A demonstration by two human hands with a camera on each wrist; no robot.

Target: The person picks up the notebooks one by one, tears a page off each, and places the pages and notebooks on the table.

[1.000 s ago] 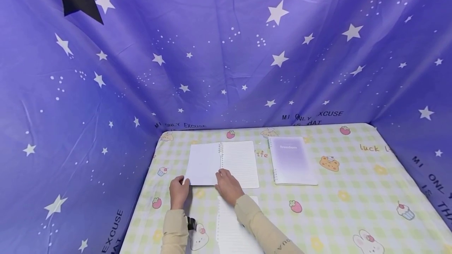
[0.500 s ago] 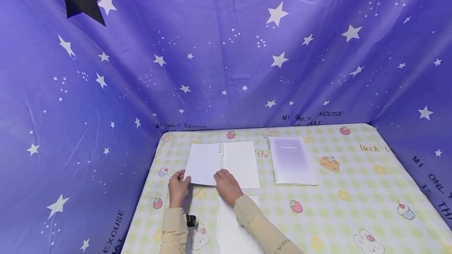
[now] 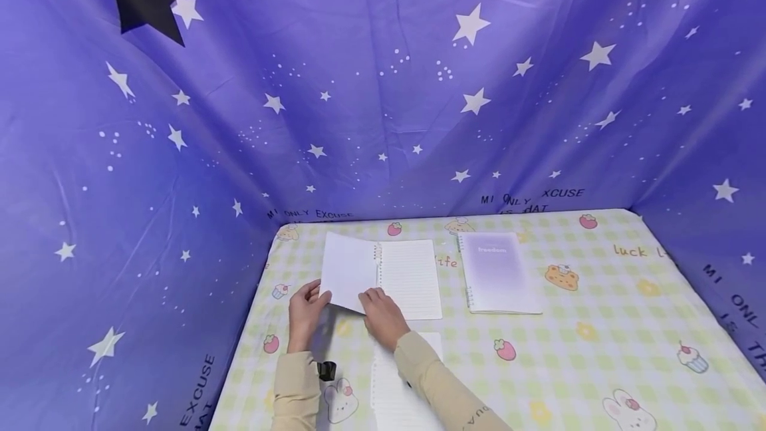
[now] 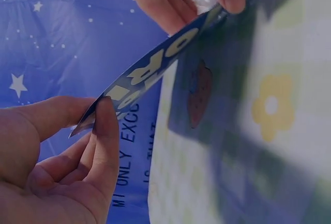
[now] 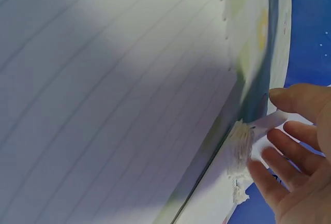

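Note:
An open notebook point(image 3: 413, 278) lies on the table, its lined page on the right and its white cover lifted at the left. My left hand point(image 3: 305, 314) pinches the cover point(image 3: 347, 271) at its lower left corner; the left wrist view shows the thumb and fingers on either side of it. That cover's underside point(image 4: 150, 74) is dark blue with pale letters. At the lower edge near the ring binding, my right hand point(image 3: 383, 314) holds the cover between thumb and fingers. Lined loose-leaf paper point(image 3: 395, 388) with punched holes lies nearer, partly hidden under the right forearm.
To the right lies a closed purple notebook point(image 3: 497, 278) marked "freedom", spiral-bound at its left. A checked, printed cloth point(image 3: 574, 364) covers the table. Purple star-patterned curtains point(image 3: 383, 85) stand behind it and at both sides. A small black object point(image 3: 326, 370) sits against the left sleeve.
The left hand has raised the cover's outer edge, tilting the cover up from nearly flat. My right hand stays close to the binding, shifted slightly left. The view has turned a little.

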